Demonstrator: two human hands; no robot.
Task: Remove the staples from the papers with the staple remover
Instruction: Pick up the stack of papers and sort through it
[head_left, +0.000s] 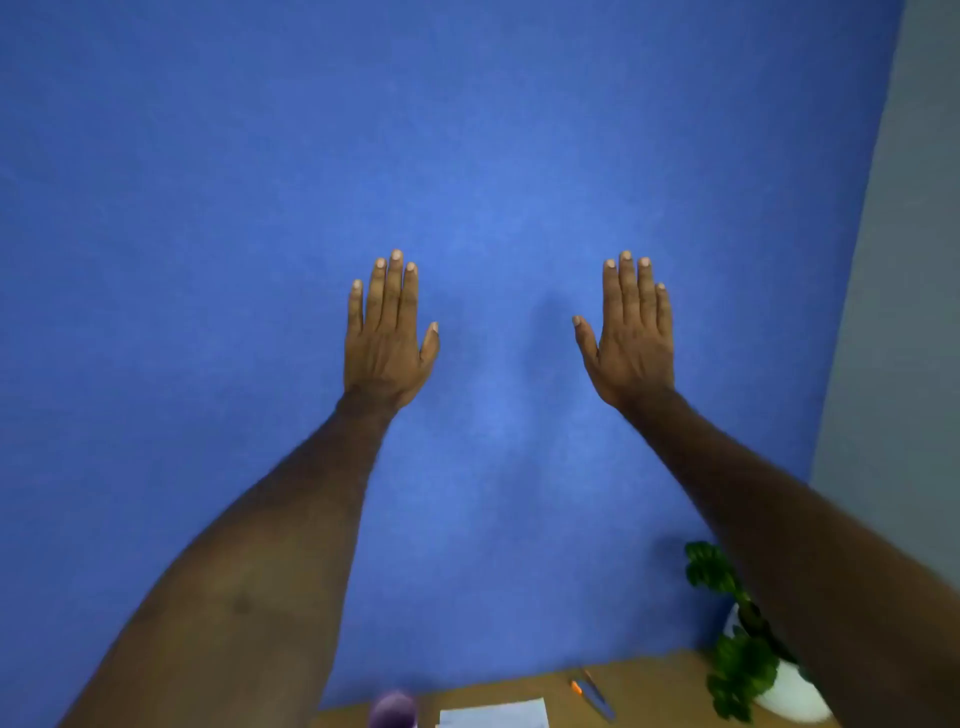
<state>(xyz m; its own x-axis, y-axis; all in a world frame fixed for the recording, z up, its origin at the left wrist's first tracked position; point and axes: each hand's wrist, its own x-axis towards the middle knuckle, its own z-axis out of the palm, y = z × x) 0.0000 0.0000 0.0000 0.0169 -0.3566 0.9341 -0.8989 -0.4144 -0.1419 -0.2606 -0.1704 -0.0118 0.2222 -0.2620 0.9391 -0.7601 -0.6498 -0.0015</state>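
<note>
Seemingly flat white papers (493, 713), hands (387, 332) raised.

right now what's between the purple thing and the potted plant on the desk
In the head view, the white paper lies right of the purple object, then an orange-tipped tool, before the potted plant.

Left hand (387, 338) and right hand (631, 335): raised side by side, well apart, fingers straight, backs toward the camera, in front of the blue wall (467, 156).
Grey wall panel (904, 260): at 3 o'clock, beside the blue wall.
Brown wooden surface (649, 686): at 6 o'clock, below the blue wall.
White sheet of paper (493, 713): on the surface, at 6 o'clock.
Purple rounded object (394, 709): just left of the paper.
Slim orange-tipped tool (592, 696): on the surface, right of the paper.
Green leafy plant in white pot (737, 654): at 5 o'clock, right of the tool, partly behind the right forearm.
</note>
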